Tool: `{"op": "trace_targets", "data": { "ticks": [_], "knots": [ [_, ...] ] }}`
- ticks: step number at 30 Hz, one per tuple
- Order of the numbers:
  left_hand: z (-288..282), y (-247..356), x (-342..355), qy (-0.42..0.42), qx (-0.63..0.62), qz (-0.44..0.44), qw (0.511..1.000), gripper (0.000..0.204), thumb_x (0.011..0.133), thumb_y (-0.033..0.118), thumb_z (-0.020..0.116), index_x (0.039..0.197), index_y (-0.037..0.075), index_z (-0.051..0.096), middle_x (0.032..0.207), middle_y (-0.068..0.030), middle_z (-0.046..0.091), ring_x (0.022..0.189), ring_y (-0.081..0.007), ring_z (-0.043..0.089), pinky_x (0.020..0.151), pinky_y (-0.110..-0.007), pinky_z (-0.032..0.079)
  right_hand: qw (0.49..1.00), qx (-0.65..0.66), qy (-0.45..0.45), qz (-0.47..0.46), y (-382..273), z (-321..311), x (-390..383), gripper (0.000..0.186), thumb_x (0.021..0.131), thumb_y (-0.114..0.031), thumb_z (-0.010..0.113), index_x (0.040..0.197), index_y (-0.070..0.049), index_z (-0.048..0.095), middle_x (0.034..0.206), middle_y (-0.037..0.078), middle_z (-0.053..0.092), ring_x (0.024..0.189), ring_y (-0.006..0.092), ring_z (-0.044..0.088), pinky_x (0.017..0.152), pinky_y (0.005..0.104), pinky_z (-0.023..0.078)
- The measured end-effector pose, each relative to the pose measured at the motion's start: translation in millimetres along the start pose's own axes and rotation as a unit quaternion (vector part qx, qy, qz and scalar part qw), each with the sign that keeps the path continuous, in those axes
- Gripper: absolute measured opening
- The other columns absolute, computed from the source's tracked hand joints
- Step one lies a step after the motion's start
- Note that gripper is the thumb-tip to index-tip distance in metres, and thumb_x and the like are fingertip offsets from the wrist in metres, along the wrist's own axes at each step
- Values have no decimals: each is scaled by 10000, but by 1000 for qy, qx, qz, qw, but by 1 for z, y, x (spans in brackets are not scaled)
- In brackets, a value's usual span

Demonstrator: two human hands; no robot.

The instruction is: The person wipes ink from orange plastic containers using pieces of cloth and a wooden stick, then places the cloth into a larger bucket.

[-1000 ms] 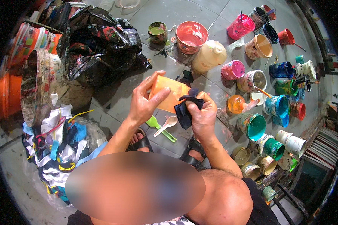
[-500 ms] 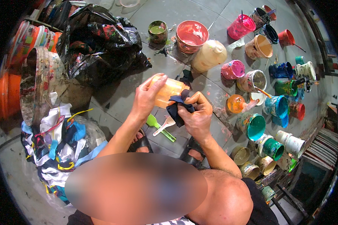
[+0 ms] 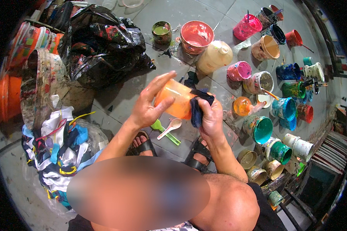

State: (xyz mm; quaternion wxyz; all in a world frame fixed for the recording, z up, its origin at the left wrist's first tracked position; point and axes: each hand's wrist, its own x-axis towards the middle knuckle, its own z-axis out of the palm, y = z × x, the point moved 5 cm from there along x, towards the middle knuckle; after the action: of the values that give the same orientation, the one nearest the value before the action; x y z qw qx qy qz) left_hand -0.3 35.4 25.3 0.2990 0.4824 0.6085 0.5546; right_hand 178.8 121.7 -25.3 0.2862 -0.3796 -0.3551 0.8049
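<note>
My left hand point(image 3: 150, 100) holds an orange translucent plastic container point(image 3: 171, 98) tilted on its side between thumb and spread-out fingers. My right hand point(image 3: 210, 115) grips a dark navy cloth point(image 3: 197, 109) pressed at the container's right end, where the rim is partly covered. Below my hands, a white spoon point(image 3: 169, 129) lies across a light green plastic utensil point(image 3: 170, 139) on the grey tiled floor point(image 3: 115, 111), near my sandalled feet. A cream jug point(image 3: 214, 57) stands beyond my hands.
Several paint pots, including a teal one point(image 3: 258, 130), fill the right side, with an orange bottle point(image 3: 241, 106) nearer. A red bowl point(image 3: 196, 36) and green tin point(image 3: 162, 34) stand at the back. On the left are a black bag point(image 3: 102, 46), crusted bucket point(image 3: 40, 88) and scrap heap point(image 3: 63, 154).
The orange container and both hands shifted up slightly, then back down. My left fingers have lifted from their closer grip, and the cloth in my right hand has turned and shifted right.
</note>
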Motion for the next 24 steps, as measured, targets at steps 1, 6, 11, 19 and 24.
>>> {"op": "trace_targets", "data": {
  "ticks": [1,6,11,19,24],
  "knots": [
    [7,-10,-6,39,-82,-76,993,570,946,335,726,1397,21,577,1373,-137,587,1256,-204,561,1046,-370,457,998,-41,-20,-43,-6,6,-2,63,946,-16,616,1007,-30,610,983,48,696,866,99,661,801,273,561],
    [7,-38,-10,116,-229,-334,907,499,992,297,693,1386,8,594,1168,-69,669,1042,-92,624,904,-272,511,977,-135,-97,-134,-2,25,-14,221,886,18,720,906,-68,517,955,23,649,861,65,604,767,243,527],
    [6,-16,-3,98,-124,-173,972,482,956,236,744,1355,0,613,1091,-40,664,1005,-92,619,865,-256,511,990,-40,-61,-118,4,13,-9,193,917,-19,703,894,-69,518,949,19,653,844,58,607,753,237,531],
    [-7,10,0,-24,10,34,999,587,881,298,792,1344,-12,609,1259,-139,627,1162,-233,607,1021,-352,469,994,80,-20,72,1,12,-8,224,1019,-160,572,1142,5,659,1050,74,707,892,138,678,853,331,572],
    [-9,28,6,-126,110,81,983,672,839,397,808,1331,-17,613,1257,-147,631,1164,-253,611,1022,-377,476,977,129,24,168,27,-9,-4,316,1043,-258,573,1213,-1,643,1135,86,703,977,181,690,902,392,578]
  ]
}}
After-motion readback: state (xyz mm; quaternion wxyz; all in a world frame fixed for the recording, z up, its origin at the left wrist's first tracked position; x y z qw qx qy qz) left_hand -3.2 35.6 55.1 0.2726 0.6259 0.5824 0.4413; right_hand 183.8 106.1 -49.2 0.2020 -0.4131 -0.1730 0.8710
